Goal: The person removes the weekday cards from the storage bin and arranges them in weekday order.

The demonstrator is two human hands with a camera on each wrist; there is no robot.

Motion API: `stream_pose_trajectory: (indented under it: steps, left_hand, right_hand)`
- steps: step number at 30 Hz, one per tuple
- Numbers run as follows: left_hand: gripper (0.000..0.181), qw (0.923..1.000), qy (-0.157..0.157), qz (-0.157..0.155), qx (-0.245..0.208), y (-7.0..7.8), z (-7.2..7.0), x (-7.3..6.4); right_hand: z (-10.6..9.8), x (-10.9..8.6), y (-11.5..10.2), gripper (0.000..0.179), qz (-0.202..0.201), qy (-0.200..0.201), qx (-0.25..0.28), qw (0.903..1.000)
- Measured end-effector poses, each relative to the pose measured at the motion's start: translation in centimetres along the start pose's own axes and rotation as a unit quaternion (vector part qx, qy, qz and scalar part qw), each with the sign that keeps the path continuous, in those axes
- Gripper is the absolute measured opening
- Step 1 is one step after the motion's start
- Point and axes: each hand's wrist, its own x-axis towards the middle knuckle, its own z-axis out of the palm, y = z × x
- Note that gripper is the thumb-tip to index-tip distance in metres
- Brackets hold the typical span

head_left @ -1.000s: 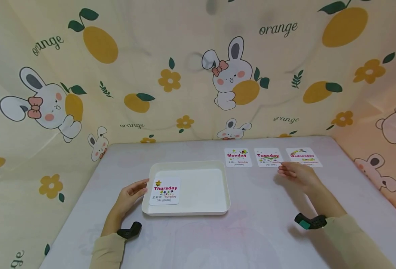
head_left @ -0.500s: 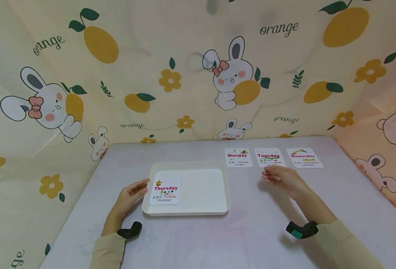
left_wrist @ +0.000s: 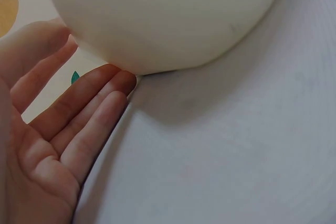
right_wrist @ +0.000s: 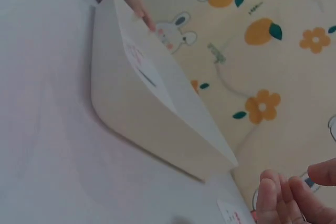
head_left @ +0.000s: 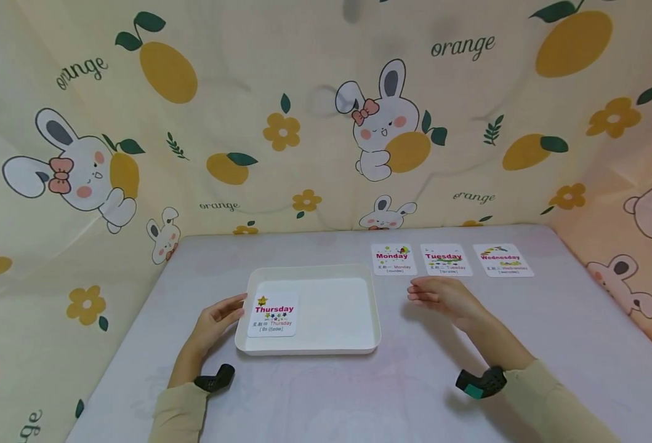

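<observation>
A white rectangular tray (head_left: 337,317) lies on the table, with a Thursday card (head_left: 273,315) inside at its left end. My left hand (head_left: 210,329) is at the tray's left side. The left wrist view shows its fingers (left_wrist: 100,129) lightly bent, tips against the tray wall (left_wrist: 173,35). My right hand (head_left: 450,301) hovers right of the tray with nothing in it, thumb and fingers apart in the right wrist view. Behind it, a Monday card (head_left: 394,259), a Tuesday card (head_left: 446,260) and a Wednesday card (head_left: 503,261) lie in a row.
The pale table (head_left: 326,400) ends at the back against a cloth (head_left: 314,80) printed with rabbits, oranges and flowers. The cloth also hangs at both sides. A dark device is strapped to each wrist.
My right hand has moved left from the Wednesday card, past the front of the Tuesday card, toward the tray. The left hand, the tray and the cards have stayed put.
</observation>
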Motion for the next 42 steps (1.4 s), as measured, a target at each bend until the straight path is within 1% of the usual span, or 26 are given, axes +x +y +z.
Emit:
stream_pose_trajectory:
  steps: [5,8,17,29,35,39,42]
  left_hand:
    - [0.050,1.0000,0.000,0.005,0.003,-0.1,0.0,0.1]
    - [0.050,1.0000,0.001,0.002,0.002,-0.1,-0.1,0.1]
    - [0.049,1.0000,-0.001,0.001,-0.005,-0.2,0.0,0.2]
    - [0.050,1.0000,-0.001,-0.001,0.009,-0.1,-0.1,0.2]
    - [0.050,0.9999,-0.009,0.000,-0.006,-0.1,-0.1,0.1]
    - [0.049,0.9998,-0.012,0.006,-0.012,-0.2,-0.1,0.1]
    - [0.049,0.9998,-0.011,0.010,-0.011,-0.1,-0.1,0.0]
  right_hand:
    - [1.7,0.4,0.0,0.043,0.005,-0.010,-0.024,0.9996]
    - [2.8,0.5,-0.1,0.047,0.003,-0.018,-0.032,0.9993]
    - [5.5,0.9,0.0,0.048,-0.012,-0.044,-0.024,0.9987]
    - [8.8,1.4,0.2,0.046,-0.013,-0.074,-0.029,0.9968]
    - [10.4,1.9,0.8,0.046,-0.016,-0.092,-0.024,0.9953]
    - [11.5,2.2,1.0,0.046,-0.021,-0.101,-0.017,0.9945]
    - [12.2,2.4,1.2,0.046,-0.013,-0.102,-0.016,0.9946]
